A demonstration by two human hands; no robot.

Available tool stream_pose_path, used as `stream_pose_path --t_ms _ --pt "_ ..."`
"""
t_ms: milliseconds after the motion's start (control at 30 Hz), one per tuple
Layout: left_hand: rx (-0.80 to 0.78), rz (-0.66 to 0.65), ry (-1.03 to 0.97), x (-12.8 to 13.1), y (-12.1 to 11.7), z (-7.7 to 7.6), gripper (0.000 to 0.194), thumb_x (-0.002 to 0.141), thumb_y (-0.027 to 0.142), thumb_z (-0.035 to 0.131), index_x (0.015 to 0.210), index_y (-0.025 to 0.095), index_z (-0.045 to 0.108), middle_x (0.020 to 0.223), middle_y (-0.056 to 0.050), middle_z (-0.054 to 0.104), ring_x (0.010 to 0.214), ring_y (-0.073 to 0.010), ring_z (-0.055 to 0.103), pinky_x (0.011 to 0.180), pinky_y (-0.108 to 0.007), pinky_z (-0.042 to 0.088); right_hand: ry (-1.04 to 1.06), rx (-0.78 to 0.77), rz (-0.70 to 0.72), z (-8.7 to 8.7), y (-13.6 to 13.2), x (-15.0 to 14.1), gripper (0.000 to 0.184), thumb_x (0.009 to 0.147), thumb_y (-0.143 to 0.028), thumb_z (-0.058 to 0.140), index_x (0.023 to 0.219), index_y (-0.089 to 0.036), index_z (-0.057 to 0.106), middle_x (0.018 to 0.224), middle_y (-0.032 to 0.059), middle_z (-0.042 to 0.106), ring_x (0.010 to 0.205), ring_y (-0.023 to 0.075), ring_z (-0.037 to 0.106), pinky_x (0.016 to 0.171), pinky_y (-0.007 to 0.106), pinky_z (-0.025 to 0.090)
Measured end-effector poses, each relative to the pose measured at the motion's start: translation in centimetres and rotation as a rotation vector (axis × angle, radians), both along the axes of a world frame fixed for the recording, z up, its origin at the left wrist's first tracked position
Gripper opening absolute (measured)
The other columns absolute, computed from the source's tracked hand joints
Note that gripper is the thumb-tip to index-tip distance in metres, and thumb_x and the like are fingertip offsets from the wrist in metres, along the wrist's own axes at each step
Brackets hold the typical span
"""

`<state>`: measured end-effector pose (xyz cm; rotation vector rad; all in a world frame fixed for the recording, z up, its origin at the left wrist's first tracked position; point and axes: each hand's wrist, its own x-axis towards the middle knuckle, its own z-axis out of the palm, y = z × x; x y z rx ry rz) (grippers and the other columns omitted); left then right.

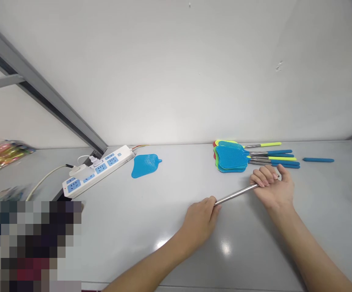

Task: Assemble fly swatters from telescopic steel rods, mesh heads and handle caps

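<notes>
My left hand [200, 219] and my right hand [272, 184] each grip one end of a thin shiny metal rod [236, 194], held low over the white table [151, 219]. Both hands are closed around it. Just behind my right hand lies a stack of fly swatters [233, 159] with blue, green and red mesh heads and blue or yellow-green handles pointing right. A loose blue swatter head [145, 165] lies flat further left. A separate blue handle sleeve [318, 160] lies alone at the right.
A white power strip [98, 169] with blue sockets, plugs and cables sits at the back left. A grey metal frame bar [42, 93] slants along the wall. Colourful packaged items [2, 154] lie at the far left. A white wall stands right behind the table.
</notes>
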<state>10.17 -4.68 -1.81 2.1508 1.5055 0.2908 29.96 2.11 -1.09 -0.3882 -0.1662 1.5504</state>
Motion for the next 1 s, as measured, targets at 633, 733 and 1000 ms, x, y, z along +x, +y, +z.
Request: stream_pose_path --t_ms 633,733,1000 --pt "0.015 -0.072 0.092 0.5 -0.2 0.0 0.029 0.089 0.029 0.014 0.074 0.019 0.037 0.058 0.001 0.048 0.053 -0.0128 0.048 0.048 -0.024 0.027 -0.022 -0.073 0.001 -0.1 0.4 0.3 0.035 0.07 -0.015 0.047 0.053 -0.018 0.017 0.044 -0.0063 0.014 0.037 0.0072 0.019 0.033 0.02 0.025" --pt "0.026 -0.062 0.111 0.5 -0.2 -0.1 0.029 0.089 0.028 0.014 0.073 0.019 0.038 0.057 0.001 0.048 0.053 -0.0129 0.048 0.048 -0.024 0.026 -0.015 -0.102 -0.006 -0.5 0.6 0.2 0.037 0.069 -0.014 0.047 0.052 -0.018 0.015 0.043 -0.0065 0.013 0.036 0.007 0.019 0.031 0.019 0.024" --pt "0.077 -0.079 0.142 0.3 -0.2 -1.0 0.028 0.088 0.026 0.014 0.072 0.02 0.036 0.055 0.001 0.049 0.049 -0.0135 0.046 0.047 -0.025 0.025 -0.01 -0.226 -0.044 -1.0 0.8 -0.3 0.037 0.067 -0.011 0.044 0.052 -0.018 0.011 0.043 -0.0067 0.009 0.034 0.007 0.015 0.029 0.019 0.022"
